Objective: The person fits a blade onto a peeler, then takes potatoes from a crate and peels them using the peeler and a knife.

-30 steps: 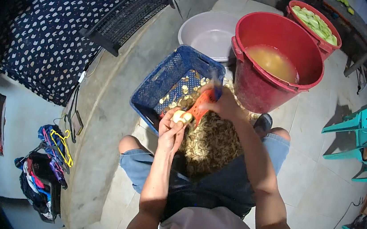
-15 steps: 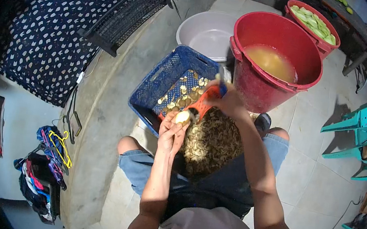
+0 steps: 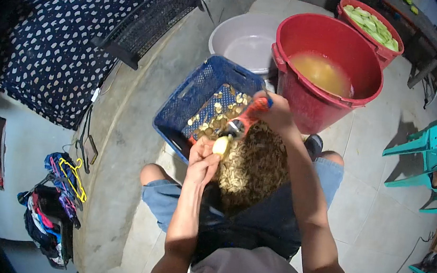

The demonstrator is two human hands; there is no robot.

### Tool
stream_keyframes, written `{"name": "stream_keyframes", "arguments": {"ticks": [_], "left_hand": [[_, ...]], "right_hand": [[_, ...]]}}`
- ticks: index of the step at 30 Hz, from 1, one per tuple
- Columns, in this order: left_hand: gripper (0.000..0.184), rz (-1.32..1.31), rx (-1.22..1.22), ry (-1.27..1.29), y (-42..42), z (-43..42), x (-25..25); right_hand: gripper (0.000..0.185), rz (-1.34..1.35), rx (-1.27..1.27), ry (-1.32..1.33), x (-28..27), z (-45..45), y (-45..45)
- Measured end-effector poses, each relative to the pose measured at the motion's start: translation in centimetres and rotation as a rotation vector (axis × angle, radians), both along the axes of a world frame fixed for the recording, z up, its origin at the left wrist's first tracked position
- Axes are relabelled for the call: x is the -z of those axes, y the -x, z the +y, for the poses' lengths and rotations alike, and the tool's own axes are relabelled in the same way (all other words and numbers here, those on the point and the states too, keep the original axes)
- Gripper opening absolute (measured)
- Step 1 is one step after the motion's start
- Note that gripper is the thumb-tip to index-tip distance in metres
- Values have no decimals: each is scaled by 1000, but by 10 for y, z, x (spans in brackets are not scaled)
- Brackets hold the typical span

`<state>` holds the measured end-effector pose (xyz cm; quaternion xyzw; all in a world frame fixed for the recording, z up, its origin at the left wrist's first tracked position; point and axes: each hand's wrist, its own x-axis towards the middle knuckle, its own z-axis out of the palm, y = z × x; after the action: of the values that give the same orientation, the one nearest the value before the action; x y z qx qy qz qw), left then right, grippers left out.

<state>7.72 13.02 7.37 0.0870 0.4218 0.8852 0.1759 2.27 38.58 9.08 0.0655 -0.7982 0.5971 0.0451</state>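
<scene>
Between the sitter's 2 denim-covered thighs (image 3: 161,200) (image 3: 323,182) lies a heap of damp-looking peelings (image 3: 252,174), and right above its near-left edge the left hand (image 3: 201,164) pinches a pale, rounded piece of food (image 3: 221,146) between thumb and fingers. The right hand (image 3: 280,116) is closed round an orange-red tool (image 3: 255,108) with a bit of blue at its end; the tool's tip is just beside the piece, though from here I can't tell if they touch. I'd worry about those left fingertips: if the tool skidded off a slick surface, it could nick them, and a wet, smooth piece pinched that lightly could pop out into the heap. Just past the hands is a blue crate (image 3: 177,103) with pale, round pieces (image 3: 218,110) scattered inside, its near side close enough for a swinging wrist to knock. Farther off sit a tall red bucket (image 3: 306,111) of cloudy, yellowish liquid, which could slop if a foot shoved it, a grey basin (image 3: 247,41) beside it, and behind, a red tub (image 3: 390,54) heaped with green slices (image 3: 371,26).
</scene>
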Motion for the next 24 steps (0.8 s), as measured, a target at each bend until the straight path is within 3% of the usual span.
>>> {"name": "stream_keyframes", "arguments": {"ticks": [2, 4, 6, 7, 10, 12, 13, 16, 17, 20, 21, 24], "left_hand": [[33, -26, -33, -150, -4, -2, -5], [32, -9, -60, -74, -4, -1, -3], [33, 4, -67, -4, -5, 3, -7], [34, 5, -77, 53, -5, 5, -6], [37, -70, -26, -215, -1, -2, 5], [37, -53, -37, -183, -3, 0, 5], [38, -31, -45, -153, -2, 3, 5], [33, -93, -125, -190, 2, 3, 19], [35, -93, -107, -215, -2, 8, 0], [39, -81, -99, -207, -5, 10, -5], [43, -52, -75, -158, -4, 11, -5], [45, -30, -141, -111, 0, 12, 7]], "right_hand": [[37, -114, 39, 86, -7, 0, 3], [31, 154, 13, 185, -19, -21, -13], [31, 184, 10, -81, -28, -28, -18], [33, 154, 40, 12, -12, -25, -10], [36, 16, 46, 54, -3, -9, 7], [36, 105, 43, 138, -9, -19, -7], [37, 309, 95, -79, -35, -32, -26], [34, 145, 62, 63, -3, -20, -7], [36, 60, 109, 148, 33, -11, 12], [37, 140, 12, 110, -1, -14, -3], [36, 321, 29, 33, -28, -27, -21], [34, 166, 60, 83, 6, -23, -6]]}}
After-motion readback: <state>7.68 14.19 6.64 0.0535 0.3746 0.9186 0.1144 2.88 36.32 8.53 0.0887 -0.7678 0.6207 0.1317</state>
